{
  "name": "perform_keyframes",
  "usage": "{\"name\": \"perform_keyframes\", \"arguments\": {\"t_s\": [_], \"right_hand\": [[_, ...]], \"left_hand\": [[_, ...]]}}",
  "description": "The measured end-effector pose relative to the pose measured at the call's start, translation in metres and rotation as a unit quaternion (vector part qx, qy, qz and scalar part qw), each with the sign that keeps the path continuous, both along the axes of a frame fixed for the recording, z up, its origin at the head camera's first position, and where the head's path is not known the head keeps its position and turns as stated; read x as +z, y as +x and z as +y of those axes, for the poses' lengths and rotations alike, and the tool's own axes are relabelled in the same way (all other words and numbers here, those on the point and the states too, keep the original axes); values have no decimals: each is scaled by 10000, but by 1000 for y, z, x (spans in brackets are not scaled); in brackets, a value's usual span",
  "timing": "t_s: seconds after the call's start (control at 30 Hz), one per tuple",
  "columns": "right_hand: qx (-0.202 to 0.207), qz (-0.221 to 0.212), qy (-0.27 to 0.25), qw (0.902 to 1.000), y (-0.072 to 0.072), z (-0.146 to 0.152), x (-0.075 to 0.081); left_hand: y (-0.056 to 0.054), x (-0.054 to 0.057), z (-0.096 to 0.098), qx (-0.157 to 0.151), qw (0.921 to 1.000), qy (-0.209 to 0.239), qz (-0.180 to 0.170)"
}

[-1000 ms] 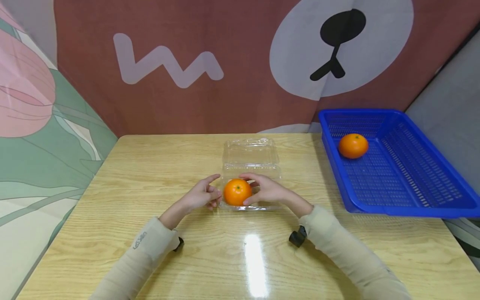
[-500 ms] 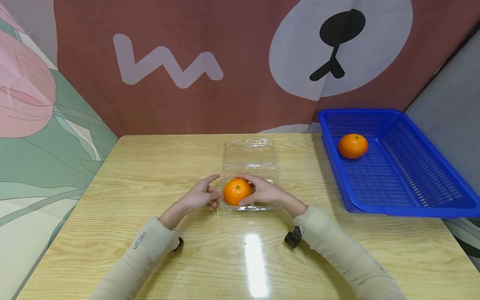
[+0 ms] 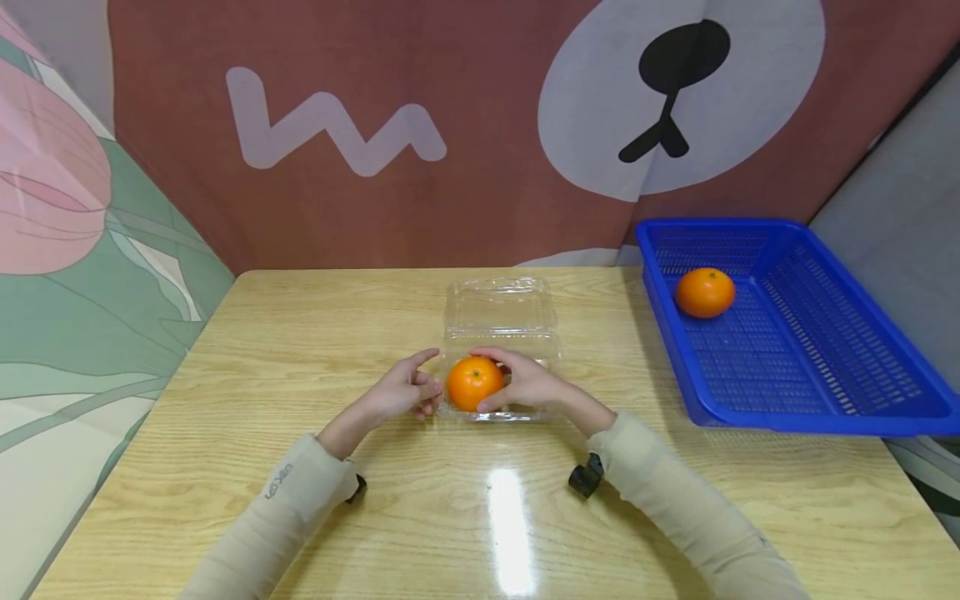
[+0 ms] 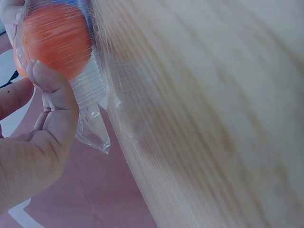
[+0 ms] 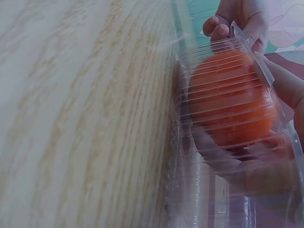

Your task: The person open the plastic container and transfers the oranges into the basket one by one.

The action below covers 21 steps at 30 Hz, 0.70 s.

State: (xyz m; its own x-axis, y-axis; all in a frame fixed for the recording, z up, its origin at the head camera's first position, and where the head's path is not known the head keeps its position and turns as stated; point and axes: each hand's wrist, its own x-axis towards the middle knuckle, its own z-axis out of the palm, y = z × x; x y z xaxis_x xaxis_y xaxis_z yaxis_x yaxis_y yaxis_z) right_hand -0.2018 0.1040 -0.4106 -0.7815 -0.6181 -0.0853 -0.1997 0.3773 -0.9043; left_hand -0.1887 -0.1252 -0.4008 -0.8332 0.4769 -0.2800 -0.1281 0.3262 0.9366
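Note:
A clear plastic clamshell box (image 3: pixel 501 305) lies open on the wooden table, its lid folded back toward the wall. In the left half of its base sits an orange (image 3: pixel 474 385), seen through the ribbed side in both wrist views. My right hand (image 3: pixel 528 382) reaches in from the right and curls thumb and fingers round the orange; through the plastic, the right wrist view shows fingers (image 5: pixel 223 156) beneath it. At the box's left side, my left hand (image 3: pixel 397 388) pinches the rim between thumb and bent fingers (image 4: pixel 50 80), its index finger extended.
A blue plastic basket (image 3: pixel 693 375) stands at the table's right, holding another orange (image 3: pixel 705 292). Behind the table (image 3: pixel 420 500) hangs a brown printed cloth (image 3: pixel 480 208). A black wrist camera (image 3: pixel 585 477) shows below the right sleeve.
My right hand has shifted slightly left, its thumb and fingers reaching farther round the orange. The left hand, the box and the basket look unmoved.

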Motion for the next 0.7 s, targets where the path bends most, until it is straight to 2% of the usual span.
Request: {"name": "perform_keyframes", "arguments": {"t_s": [0.3,0.43,0.7], "right_hand": [[-56,223,15,9997,1,6,1],[-191,138,40,9997,1,9,4],[-355,471,230,9980,2,16,14]], "left_hand": [[1,-1,-2,-92,9999,70,65],[0,-1,-2,-118,9998,105,77],[0,-1,-2,-100,9999,83,83]]}}
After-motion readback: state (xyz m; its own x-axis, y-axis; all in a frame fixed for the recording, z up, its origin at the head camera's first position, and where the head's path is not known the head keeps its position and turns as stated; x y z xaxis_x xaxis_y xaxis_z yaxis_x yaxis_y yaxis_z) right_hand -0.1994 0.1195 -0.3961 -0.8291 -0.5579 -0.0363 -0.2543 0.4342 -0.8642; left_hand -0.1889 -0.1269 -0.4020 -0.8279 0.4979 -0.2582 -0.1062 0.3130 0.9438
